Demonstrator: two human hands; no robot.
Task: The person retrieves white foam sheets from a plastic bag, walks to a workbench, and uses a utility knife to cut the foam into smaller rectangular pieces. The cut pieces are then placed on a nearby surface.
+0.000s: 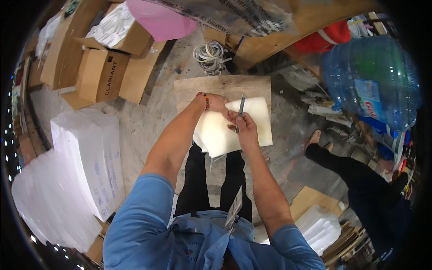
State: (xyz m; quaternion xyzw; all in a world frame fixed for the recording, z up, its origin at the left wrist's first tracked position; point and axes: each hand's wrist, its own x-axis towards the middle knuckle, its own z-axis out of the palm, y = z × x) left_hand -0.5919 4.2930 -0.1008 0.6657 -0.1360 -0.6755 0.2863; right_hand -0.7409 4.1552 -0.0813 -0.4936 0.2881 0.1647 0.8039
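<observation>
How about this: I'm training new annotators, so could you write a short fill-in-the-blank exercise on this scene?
1. The slim tool is held in the person's ____ hand.
2. A beaded bracelet circles the person's ____ wrist.
3. The pale sheet material lies on a flat board made of ____.
4. The big clear bottle is toward the ____ edge of the picture.

Missing words: right; left; wood; right.
</observation>
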